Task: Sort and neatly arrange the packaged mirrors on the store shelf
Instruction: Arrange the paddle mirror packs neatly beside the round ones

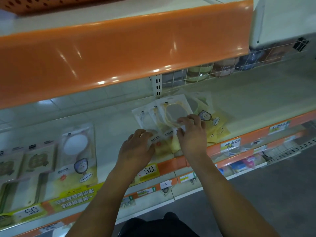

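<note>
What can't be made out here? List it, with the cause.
- Head view: lower parts of the fanned mirror packs, covered by the left hand and right hand.
- Jars behind the wire grid: blurred, partly under the orange shelf.
- Small label print: too small, blurred.

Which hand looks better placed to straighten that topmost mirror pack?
Probably the right hand: its fingers already pinch the top mirror pack. The left hand holds the fanned packs' lower edges.
</note>
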